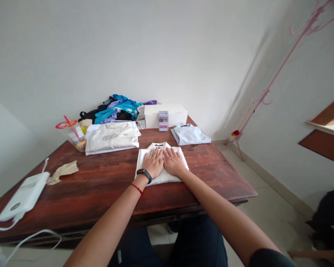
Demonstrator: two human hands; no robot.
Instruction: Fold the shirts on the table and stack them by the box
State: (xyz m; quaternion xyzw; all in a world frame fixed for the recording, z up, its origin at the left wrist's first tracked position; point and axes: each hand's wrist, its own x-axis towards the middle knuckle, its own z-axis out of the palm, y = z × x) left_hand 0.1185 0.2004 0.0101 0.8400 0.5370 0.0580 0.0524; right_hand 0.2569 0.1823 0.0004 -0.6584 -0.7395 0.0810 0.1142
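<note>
A folded white striped shirt [163,177] lies on the dark red wooden table [105,178], its collar pointing away from me. My left hand [153,163] rests flat on the shirt, fingers spread toward the collar; a black band and a red string circle that wrist. Beside it, my right hand [173,161] also lies flat on the cloth, with the fingertips of both hands close together. Neither hand grips anything. To the left is a stack of folded white clothes [113,139]. A folded light blue garment [193,134] sits at the right.
A heap of blue, purple and black clothes [119,109] and a white box [172,111] stand at the back. At left are a plastic cup [75,135], a crumpled tan paper [64,171] and a white power bank [25,196] with cables. A pink coat rack [281,70] leans right.
</note>
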